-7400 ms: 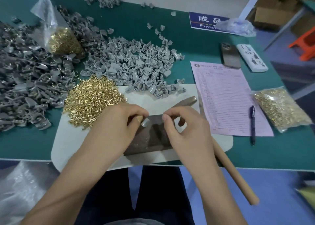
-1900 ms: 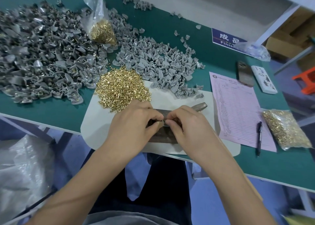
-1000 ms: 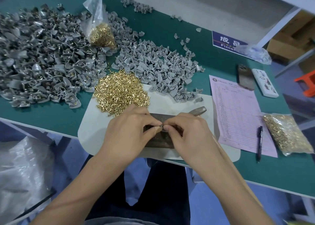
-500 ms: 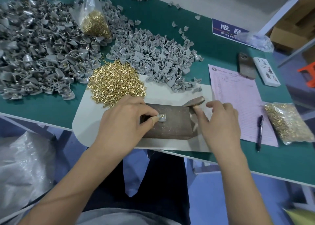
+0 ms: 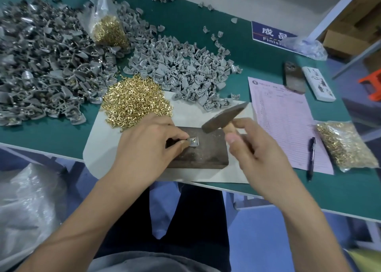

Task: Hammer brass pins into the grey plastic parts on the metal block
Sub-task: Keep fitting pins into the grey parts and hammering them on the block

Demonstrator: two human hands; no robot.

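A dark metal block (image 5: 203,154) lies on a white sheet (image 5: 99,150) at the table's front edge. On the block sits one small grey plastic part (image 5: 194,142) with a brass pin (image 5: 192,140) standing in its hole. My left hand (image 5: 148,148) pinches that part between thumb and forefinger and holds it down on the block. My right hand (image 5: 255,150) grips the wooden handle of a hammer (image 5: 224,117), whose steel head hangs above the block's right end, just right of the part.
A loose heap of brass pins (image 5: 134,99) lies behind my left hand. Behind it, piles of grey parts (image 5: 181,67) and darker parts (image 5: 41,65). A pink form (image 5: 284,117), a pen (image 5: 311,158) and a bag of pins (image 5: 344,146) lie to the right.
My right hand left the part, reached to the hammer beside the block, took its handle and lifted the head above the block. My left hand stays on the part.
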